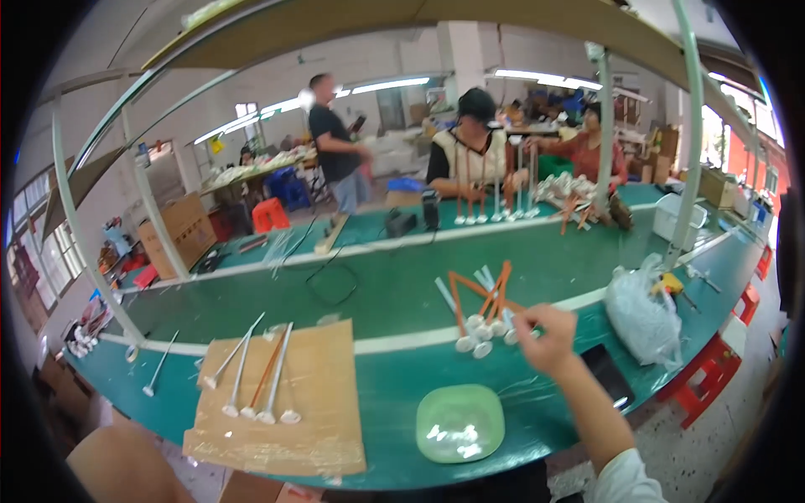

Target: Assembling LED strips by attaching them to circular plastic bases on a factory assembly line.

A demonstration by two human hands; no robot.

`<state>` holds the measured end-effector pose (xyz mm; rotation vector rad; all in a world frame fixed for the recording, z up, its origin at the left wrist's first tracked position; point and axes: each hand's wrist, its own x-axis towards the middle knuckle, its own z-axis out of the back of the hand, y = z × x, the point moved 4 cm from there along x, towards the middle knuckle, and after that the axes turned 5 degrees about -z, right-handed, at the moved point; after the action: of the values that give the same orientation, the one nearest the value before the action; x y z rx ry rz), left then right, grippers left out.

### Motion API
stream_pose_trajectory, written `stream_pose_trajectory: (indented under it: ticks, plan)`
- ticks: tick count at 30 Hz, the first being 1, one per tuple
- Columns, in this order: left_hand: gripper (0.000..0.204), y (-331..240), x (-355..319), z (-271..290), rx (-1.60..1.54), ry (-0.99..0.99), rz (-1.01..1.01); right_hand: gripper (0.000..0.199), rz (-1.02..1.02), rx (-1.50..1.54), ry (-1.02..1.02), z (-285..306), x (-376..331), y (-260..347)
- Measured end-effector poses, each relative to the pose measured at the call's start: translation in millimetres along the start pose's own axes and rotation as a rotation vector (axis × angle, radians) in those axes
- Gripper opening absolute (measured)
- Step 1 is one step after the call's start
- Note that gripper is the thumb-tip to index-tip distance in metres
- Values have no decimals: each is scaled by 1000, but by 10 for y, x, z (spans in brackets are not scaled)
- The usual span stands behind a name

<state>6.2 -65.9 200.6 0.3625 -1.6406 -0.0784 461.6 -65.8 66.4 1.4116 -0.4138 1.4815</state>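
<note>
My right hand (549, 337) reaches over the middle of the bench with its fingers curled in. Its fingertips are at the right side of a pile of orange and pale sticks with white round ends (480, 329); what they hold, if anything, cannot be made out. A flat cardboard sheet (327, 386) lies to the left. Several similar sticks (272, 377) rest on it in a loose row, grey ones and an orange one, white ends toward me. Below my right hand stands a light green bowl (460, 423). My left hand is not in view; a blurred, skin-coloured rounded shape fills the lower left.
A stuffed clear plastic bag (644, 314) and a dark phone-like slab (608, 375) lie at the right. One more stick (159, 365) lies left of the cardboard. Across the green belt (386, 289), two people sit by upright sticks (495, 189); another person stands behind. Metal posts (688, 159) frame the bench.
</note>
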Motion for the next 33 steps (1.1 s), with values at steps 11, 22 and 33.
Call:
stream_pose_trajectory:
  ticks: [11, 22, 33]
  plan:
    - [38, -62, -163, -539, -171, -136, -30, 18, 127, -463, 750, -1013, -220, -213]
    - [14, 203, -2539, -2062, -301, 575, 1040, 9, -153, 179, 299, -862, -413, -15]
    - [48, -322, -2625, -2078, -1212, 164, 1751, 18, -331, 543, 376, -761, -557, 238]
